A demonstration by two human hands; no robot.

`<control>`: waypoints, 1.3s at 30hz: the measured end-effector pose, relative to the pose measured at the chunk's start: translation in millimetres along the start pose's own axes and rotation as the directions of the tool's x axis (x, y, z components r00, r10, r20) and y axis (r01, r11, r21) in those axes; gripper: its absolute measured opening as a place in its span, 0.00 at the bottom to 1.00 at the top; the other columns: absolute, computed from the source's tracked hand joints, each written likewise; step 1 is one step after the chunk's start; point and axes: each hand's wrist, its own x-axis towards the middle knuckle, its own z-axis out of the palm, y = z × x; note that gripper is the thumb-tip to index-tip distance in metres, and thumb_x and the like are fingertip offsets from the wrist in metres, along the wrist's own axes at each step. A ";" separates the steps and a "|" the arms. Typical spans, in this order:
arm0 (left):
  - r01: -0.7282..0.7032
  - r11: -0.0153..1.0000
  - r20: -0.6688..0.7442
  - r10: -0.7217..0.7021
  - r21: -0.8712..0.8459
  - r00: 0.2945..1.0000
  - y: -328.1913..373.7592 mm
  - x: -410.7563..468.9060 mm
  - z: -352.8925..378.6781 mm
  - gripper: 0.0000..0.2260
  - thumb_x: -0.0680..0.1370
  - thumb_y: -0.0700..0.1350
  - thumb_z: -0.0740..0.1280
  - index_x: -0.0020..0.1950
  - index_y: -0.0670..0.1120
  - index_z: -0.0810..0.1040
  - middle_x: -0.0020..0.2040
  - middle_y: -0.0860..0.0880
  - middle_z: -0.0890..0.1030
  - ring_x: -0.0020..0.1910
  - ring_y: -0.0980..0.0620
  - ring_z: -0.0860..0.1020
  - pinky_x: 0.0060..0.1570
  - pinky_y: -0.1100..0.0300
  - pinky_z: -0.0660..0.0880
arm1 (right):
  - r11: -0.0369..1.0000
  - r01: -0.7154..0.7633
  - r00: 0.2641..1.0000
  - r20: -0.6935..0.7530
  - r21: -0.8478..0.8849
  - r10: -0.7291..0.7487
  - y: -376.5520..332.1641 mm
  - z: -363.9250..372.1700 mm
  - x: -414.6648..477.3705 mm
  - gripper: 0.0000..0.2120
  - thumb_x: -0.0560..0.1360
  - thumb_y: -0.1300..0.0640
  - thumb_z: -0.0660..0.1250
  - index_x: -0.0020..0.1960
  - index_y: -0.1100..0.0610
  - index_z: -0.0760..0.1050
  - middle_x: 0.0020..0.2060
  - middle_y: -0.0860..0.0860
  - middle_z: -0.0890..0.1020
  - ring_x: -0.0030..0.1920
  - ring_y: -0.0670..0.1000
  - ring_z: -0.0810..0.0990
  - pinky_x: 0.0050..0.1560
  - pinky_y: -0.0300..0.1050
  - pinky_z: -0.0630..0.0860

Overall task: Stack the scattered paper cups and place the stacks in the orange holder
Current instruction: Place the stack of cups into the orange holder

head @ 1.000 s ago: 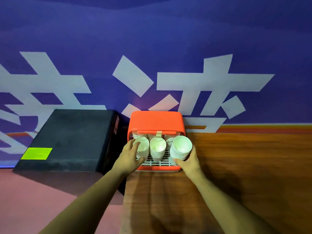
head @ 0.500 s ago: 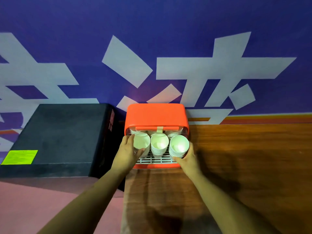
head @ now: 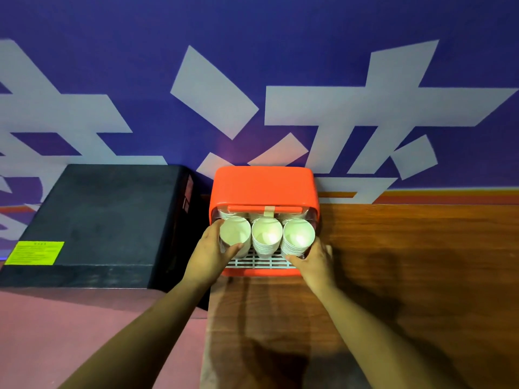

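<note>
You are seating stacks: your left grip (head: 209, 248) is curling round the left stack (head: 235, 234) and your right grip (head: 314, 256) is, seemingly, cupping the right stack (head: 298, 234), both flanking the middle stack (head: 266, 234) inside the orange holder (head: 264, 183) on the desk (head: 393, 262). Next, you are likely needing a gentle release without tipping them.

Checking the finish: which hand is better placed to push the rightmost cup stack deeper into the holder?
Right: the right hand holds the rightmost stack; the left hand grips the leftmost stack.
</note>
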 end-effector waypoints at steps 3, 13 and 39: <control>0.034 0.999 -0.043 -0.034 -0.009 0.998 -2.0 -2.7 -0.6 0.26 0.71 0.52 0.77 0.65 0.47 0.72 0.59 0.50 0.77 0.59 0.52 0.76 0.55 0.61 0.71 | 1.000 0.025 1.000 -0.018 -0.009 -0.025 4.6 -1.3 -2.7 0.39 0.60 0.27 0.69 0.64 0.46 0.68 0.55 0.46 0.76 0.56 0.51 0.76 0.56 0.52 0.77; -0.019 0.999 -0.019 0.020 0.040 1.000 7.0 4.5 -22.3 0.50 0.69 0.50 0.79 0.81 0.46 0.51 0.80 0.46 0.55 0.79 0.50 0.55 0.74 0.61 0.55 | 0.801 0.495 0.849 -0.011 -0.336 -0.529 -73.8 -46.1 1.7 0.44 0.68 0.39 0.73 0.77 0.49 0.57 0.78 0.51 0.54 0.77 0.52 0.52 0.75 0.47 0.49; -0.078 0.994 -0.008 0.079 0.072 0.997 -4.7 -26.7 -23.5 0.17 0.76 0.58 0.69 0.56 0.48 0.70 0.63 0.53 0.66 0.59 0.54 0.75 0.55 0.56 0.76 | 0.770 0.513 0.819 -0.052 -0.379 -0.572 -32.1 -19.9 -43.6 0.18 0.72 0.46 0.70 0.61 0.44 0.74 0.73 0.55 0.61 0.74 0.55 0.58 0.73 0.51 0.59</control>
